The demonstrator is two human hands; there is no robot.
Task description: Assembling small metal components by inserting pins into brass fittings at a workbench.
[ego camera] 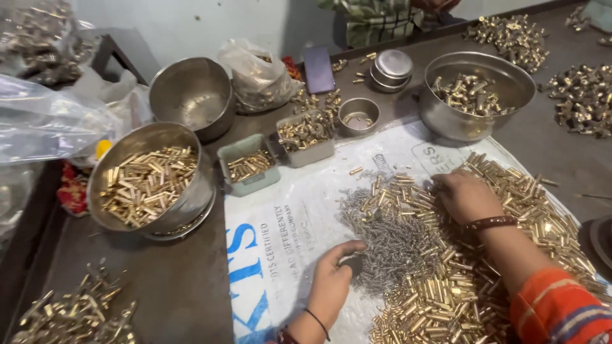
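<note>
A large heap of small brass tubes point(446, 280) lies on a white printed sack point(287, 223) spread over the table. A patch of thin grey metal springs point(382, 236) sits at the heap's left edge. My left hand point(331, 280) rests at the springs' left border, its fingers curled and pinching at something small there; what it holds is hidden. My right hand point(465, 194), with a brown bracelet on the wrist, lies palm down on the brass tubes at the heap's upper part, fingers buried among them.
A steel bowl of brass tubes point(150, 178) stands at left, an empty steel bowl point(194, 92) behind it. Two small plastic tubs point(248, 167) point(306, 135), a small steel cup point(358, 116) and a big bowl of fittings point(475, 92) stand beyond the sack. Another person sits opposite point(376, 19).
</note>
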